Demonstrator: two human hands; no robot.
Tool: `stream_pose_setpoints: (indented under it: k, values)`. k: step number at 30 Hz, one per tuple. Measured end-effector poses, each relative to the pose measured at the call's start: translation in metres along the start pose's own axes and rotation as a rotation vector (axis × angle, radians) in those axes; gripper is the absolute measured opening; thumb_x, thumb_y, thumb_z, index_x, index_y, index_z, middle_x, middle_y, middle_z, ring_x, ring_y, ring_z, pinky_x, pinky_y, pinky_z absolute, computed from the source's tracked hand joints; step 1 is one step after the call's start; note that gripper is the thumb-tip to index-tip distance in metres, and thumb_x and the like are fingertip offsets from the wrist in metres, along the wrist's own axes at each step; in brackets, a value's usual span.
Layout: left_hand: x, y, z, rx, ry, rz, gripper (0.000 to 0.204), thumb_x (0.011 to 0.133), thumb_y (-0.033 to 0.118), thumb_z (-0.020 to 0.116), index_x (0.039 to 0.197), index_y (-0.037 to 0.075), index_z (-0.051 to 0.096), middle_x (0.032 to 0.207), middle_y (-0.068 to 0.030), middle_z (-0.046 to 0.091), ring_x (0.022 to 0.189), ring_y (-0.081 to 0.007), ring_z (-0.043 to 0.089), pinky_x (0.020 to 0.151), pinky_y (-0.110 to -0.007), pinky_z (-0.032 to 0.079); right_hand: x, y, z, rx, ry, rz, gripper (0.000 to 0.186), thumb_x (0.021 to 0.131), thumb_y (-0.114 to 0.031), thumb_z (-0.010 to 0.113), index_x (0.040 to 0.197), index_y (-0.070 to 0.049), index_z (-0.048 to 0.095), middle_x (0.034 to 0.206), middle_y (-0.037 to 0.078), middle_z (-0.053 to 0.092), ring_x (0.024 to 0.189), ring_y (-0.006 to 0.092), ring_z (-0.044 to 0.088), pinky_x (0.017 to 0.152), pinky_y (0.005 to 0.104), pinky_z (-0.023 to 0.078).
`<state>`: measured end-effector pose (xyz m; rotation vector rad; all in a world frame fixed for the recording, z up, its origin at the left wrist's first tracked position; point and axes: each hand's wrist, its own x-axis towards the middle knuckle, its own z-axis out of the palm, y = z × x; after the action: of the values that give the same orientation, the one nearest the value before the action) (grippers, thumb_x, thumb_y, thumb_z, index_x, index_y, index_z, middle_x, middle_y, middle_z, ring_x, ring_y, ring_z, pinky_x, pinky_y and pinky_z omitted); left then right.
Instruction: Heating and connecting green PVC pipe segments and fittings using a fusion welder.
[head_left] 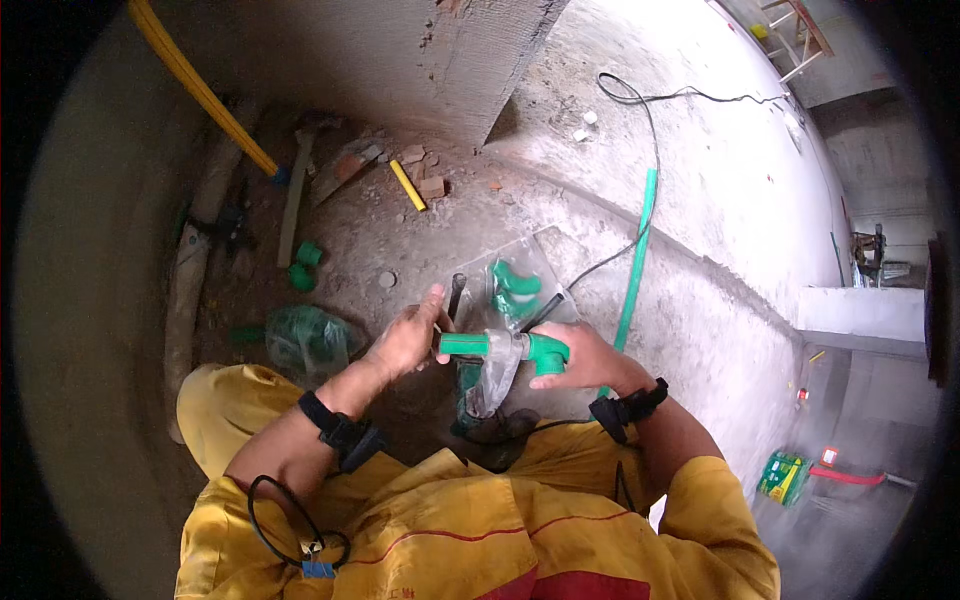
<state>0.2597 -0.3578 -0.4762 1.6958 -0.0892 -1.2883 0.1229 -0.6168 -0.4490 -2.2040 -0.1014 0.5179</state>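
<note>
In front of me, my left hand has its fingers closed round the left end of a short green pipe. My right hand grips a green elbow fitting. Between pipe and elbow sits a silvery, flat, tapering piece, its lower tip pointing toward me; it looks like a pipe-welding heating plate, though its lower mount is partly hidden. Just beyond the hands, a clear plastic bag lies on the ground with curved green fittings in it. A black handle-like bar stands by my left fingertips.
A long green pipe and a black cable lie to the right. Left are loose green fittings, another plastic bag, and a wooden strip. A yellow tube piece lies among rubble beneath a wall corner.
</note>
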Motion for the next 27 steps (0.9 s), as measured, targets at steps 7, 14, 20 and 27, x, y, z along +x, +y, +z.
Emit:
stream_pose_setpoints:
  k: [7,14,20,27]
  values:
    - [0.01,-0.007,0.003,-0.047,0.019,-0.012,0.077,0.096,0.062,0.02,0.074,0.002,0.061,0.056,-0.0066,0.057,0.044,-0.0154,0.047,0.043,-0.029,0.041,0.0,0.002,-0.001,0.028,-0.019,-0.02,0.064,0.067,-0.038,0.081,0.114,-0.003,0.057,0.098,0.018,0.063,0.089,0.0326,0.064,0.077,0.0379,0.05]
    - [0.017,-0.012,0.033,-0.13,0.294,0.075,0.072,0.096,0.061,0.024,0.063,0.005,0.055,0.051,-0.0054,0.047,0.047,-0.0179,0.047,0.048,-0.033,0.04,0.0,0.005,0.001,0.047,-0.017,-0.037,0.059,0.067,-0.032,0.082,0.111,-0.003,0.057,0.094,0.017,0.063,0.086,0.0322,0.064,0.075,0.0375,0.05]
    - [0.018,-0.012,0.037,-0.162,0.229,0.136,0.071,0.097,0.059,0.029,0.061,0.004,0.055,0.053,-0.0062,0.05,0.046,-0.0182,0.049,0.047,-0.033,0.041,0.0,0.006,0.001,0.067,-0.028,-0.057,0.058,0.065,-0.026,0.083,0.112,-0.002,0.057,0.096,0.016,0.063,0.086,0.0316,0.063,0.075,0.0367,0.049]
    - [0.02,-0.007,0.034,-0.092,0.215,0.173,0.069,0.098,0.055,0.03,0.061,0.002,0.056,0.054,-0.0081,0.053,0.045,-0.019,0.051,0.046,-0.033,0.042,-0.001,0.008,0.002,0.042,0.001,-0.061,0.061,0.065,-0.027,0.083,0.113,-0.001,0.056,0.093,0.017,0.064,0.084,0.0335,0.064,0.073,0.0376,0.05]
